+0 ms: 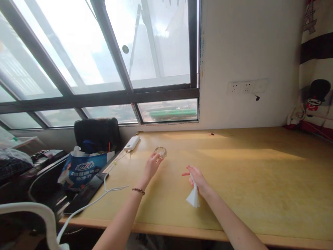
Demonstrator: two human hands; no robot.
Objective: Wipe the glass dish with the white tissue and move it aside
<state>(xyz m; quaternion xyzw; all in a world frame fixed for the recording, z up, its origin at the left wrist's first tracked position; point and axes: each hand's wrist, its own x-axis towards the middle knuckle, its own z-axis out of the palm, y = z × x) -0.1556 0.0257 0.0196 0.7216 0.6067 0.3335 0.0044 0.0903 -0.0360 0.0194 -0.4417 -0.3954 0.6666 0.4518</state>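
My left hand (154, 164) is closed on the near edge of a small round glassy thing (160, 151) with a brownish rim, over the far left part of the table; its exact kind is unclear. A dark braided bracelet circles that wrist. To the right, my right hand (197, 178) grips a folded white tissue (193, 199), which hangs down from the palm and fans out at its lower end. The index finger of this hand points leftward. Both hands are above the yellowish tabletop (255, 194), apart from each other.
A white power strip (132, 143) lies at the table's far left corner, its white cable (114, 189) running along the left edge. A black tablet-like slab (88, 196) overhangs that edge. Beyond are a blue bag (83, 170) and a black chair (97, 133). Wall sockets (240, 87) are behind.
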